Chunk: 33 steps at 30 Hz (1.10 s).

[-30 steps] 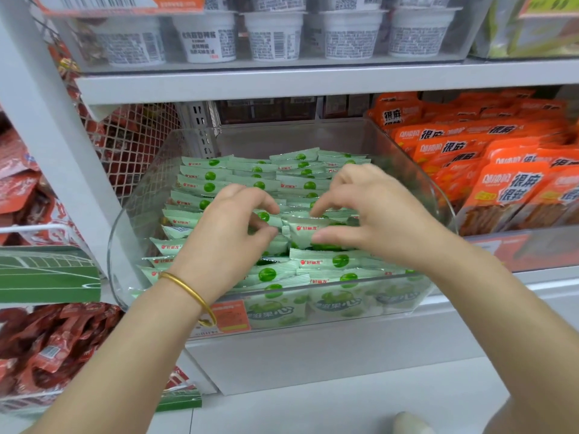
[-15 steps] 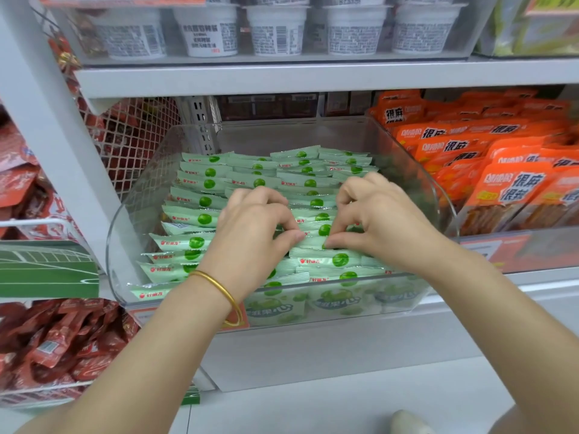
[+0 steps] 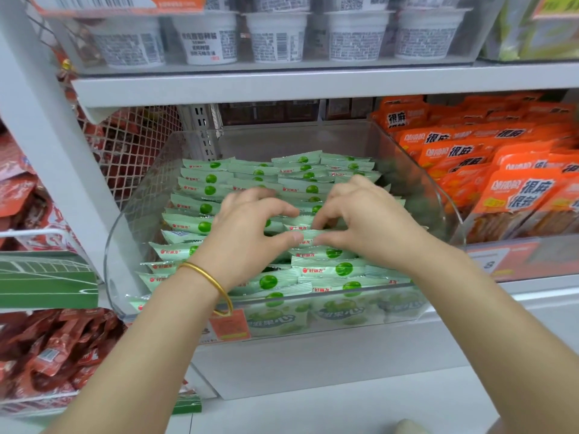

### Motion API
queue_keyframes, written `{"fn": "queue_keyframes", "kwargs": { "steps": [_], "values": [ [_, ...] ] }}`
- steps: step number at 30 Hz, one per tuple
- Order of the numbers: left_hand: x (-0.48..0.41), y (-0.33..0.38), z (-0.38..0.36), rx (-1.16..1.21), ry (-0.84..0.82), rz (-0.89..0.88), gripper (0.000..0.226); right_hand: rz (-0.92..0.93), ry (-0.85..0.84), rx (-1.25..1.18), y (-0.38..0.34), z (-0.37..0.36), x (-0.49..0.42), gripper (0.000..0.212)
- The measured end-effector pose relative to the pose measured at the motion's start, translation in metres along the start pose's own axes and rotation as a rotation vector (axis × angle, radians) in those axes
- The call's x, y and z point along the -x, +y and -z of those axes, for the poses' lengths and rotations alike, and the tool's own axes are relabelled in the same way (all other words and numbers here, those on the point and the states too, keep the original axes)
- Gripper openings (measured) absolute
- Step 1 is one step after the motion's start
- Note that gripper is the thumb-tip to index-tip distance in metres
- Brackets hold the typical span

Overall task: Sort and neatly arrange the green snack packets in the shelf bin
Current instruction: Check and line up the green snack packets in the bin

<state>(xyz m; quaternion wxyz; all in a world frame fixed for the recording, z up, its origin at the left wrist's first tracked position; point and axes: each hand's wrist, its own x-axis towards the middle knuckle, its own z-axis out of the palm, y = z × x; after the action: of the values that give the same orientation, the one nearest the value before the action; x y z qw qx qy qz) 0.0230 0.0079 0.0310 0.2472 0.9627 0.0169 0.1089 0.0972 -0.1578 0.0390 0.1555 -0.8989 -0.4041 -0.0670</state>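
**A:** Where are the green snack packets [image 3: 326,270]?

**B:** In the clear bin [image 3: 134,211] on the middle shelf. They lie in overlapping rows that run from the front wall back toward 12 o'clock. More of them show through the front wall, flat against it.

**A:** And the hands?

**B:** Both are inside the bin, over the middle rows. The left hand [image 3: 247,239] reaches in from 7 o'clock and the right hand [image 3: 369,227] from 4 o'clock. Their fingertips nearly meet at the centre.

**A:** What about each grip?

**B:** Both are closed on the same middle packet [image 3: 305,235], which lies crosswise between them. The left thumb is on its near side with the fingers curled over the far side, and the right hand pinches the other end the same way. I cannot tell how far it is raised out of its row.

**A:** Anything on the arms?

**B:** A gold bangle [image 3: 213,281] on the left wrist, just above the bin's front rim.

**A:** And around the bin?

**B:**
- An orange price tag [image 3: 228,324] sits on the front at 7 o'clock.
- Orange packets [image 3: 507,189] are stacked just beside the bin at 3 o'clock.
- White cups [image 3: 275,36] line the shelf above at 12 o'clock.
- A wire mesh [image 3: 131,145] stands at 10 o'clock.
- Red packets [image 3: 53,355] are piled at 8 o'clock, under a green card [image 3: 47,280] with white lines.
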Motion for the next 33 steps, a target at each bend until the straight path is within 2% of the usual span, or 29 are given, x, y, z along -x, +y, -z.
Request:
{"fn": "queue_keyframes", "kwargs": {
  "steps": [3, 6, 15, 18, 22, 25, 28, 30, 33],
  "values": [
    [0.000, -0.004, 0.001, -0.024, -0.066, 0.007, 0.044, 0.021, -0.023, 0.081, -0.002, 0.000, -0.003, 0.020],
    [0.001, -0.004, 0.001, -0.028, -0.079, 0.000, 0.047, 0.043, 0.006, 0.018, -0.003, -0.002, -0.003, 0.013],
    [-0.001, -0.003, -0.002, -0.051, -0.068, 0.013, 0.055, -0.012, 0.147, -0.356, -0.003, -0.002, 0.002, 0.013],
    [-0.001, -0.003, -0.001, -0.022, -0.029, 0.012, 0.058, -0.023, 0.281, -0.509, -0.005, 0.005, 0.004, 0.015],
    [0.002, 0.002, 0.004, 0.197, 0.085, -0.022, 0.053, -0.071, 0.517, -0.751, -0.005, 0.018, 0.007, 0.019],
    [0.006, 0.010, 0.006, 0.491, 0.066, -0.074, 0.033, -0.049, 0.551, -0.858, -0.009, 0.018, 0.008, 0.017],
    [0.009, 0.017, 0.008, 0.646, 0.074, -0.080, 0.024, -0.070, 0.607, -0.982, -0.012, 0.015, 0.007, 0.015],
    [0.010, 0.019, 0.008, 0.725, 0.087, -0.054, 0.020, -0.095, 0.597, -1.064, -0.008, 0.014, 0.006, 0.015],
    [0.010, 0.018, 0.008, 0.806, 0.067, -0.009, 0.021, -0.112, 0.486, -1.065, -0.005, 0.012, 0.007, 0.027]
  ]
}}
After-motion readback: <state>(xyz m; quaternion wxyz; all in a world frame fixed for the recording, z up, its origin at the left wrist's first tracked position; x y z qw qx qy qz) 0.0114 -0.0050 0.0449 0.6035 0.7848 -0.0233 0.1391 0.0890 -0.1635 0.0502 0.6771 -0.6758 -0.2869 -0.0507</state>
